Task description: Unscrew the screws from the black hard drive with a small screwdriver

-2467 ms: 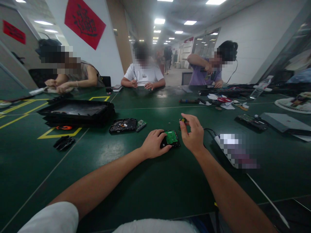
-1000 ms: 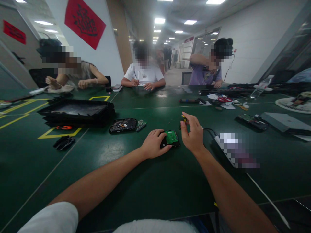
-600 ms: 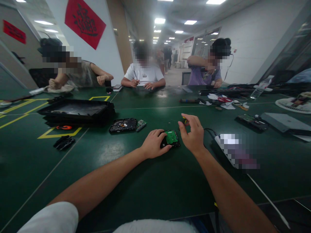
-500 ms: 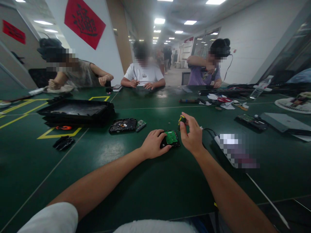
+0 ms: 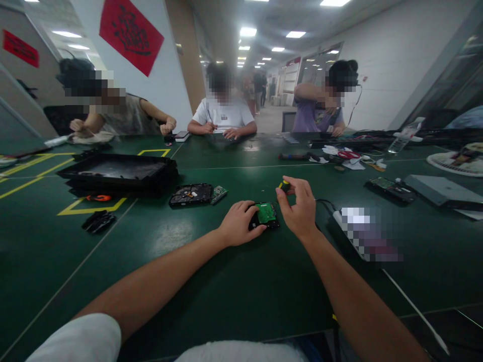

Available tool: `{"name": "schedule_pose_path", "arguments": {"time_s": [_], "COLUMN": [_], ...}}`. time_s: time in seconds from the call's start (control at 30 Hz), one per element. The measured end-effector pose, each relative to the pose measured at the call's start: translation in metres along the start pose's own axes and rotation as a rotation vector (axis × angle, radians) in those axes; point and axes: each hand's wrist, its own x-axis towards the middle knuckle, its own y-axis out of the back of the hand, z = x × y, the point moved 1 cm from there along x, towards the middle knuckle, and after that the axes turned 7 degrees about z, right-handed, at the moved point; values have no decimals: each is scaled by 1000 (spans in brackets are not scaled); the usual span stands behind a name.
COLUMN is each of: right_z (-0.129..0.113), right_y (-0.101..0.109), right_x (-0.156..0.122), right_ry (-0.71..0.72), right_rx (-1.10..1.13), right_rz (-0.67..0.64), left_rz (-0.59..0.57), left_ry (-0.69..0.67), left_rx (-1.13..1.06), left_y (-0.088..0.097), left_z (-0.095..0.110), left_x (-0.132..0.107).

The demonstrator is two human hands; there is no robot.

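In the head view, little has changed over the last couple of seconds, and what has is small. The left hand (image 5: 237, 223) lies where it lay before, clamped on the near left edge of the hard drive (image 5: 266, 214). The drive sits flat on the green bench (image 5: 226, 291) with its green circuit board facing up, and it has not shifted. The right hand (image 5: 300, 208) has stayed just above the drive's far right corner. Only its fingertips have changed their hold on the yellow-and-black top of the screwdriver (image 5: 284, 186), which stood a shade higher half a second ago and is now pinched between thumb and forefinger. The shaft and tip are hidden behind the hand. Judging from that, the work is the steady turning of one fastener at that corner, with the tool not yet moved to another spot. Across the bench, the person on the left has brought a forearm down toward the surface.

By count:
- Two hands belong to the wearer, both closed on something.
- There is one screwdriver.
- One drive is under the hands, and a second drive (image 5: 190, 194) lies to the left with one loose green board (image 5: 219, 194) touching its right side.
- One stack of black trays (image 5: 116, 173) stands beyond that.
- One power strip (image 5: 362, 231) lies to the right.
- One water bottle (image 5: 405, 134) is far right.
- Three people sit opposite.
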Motion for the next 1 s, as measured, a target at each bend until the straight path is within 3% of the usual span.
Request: {"name": "schedule_pose_path", "arguments": {"time_s": [1.0], "right_z": [0], "right_y": [0], "right_x": [0], "right_ry": [25], "right_rx": [-43], "right_rz": [-20], "left_rz": [-2], "left_ry": [8], "left_rx": [-10], "left_y": [-2], "left_z": [-2], "left_x": [0]}}
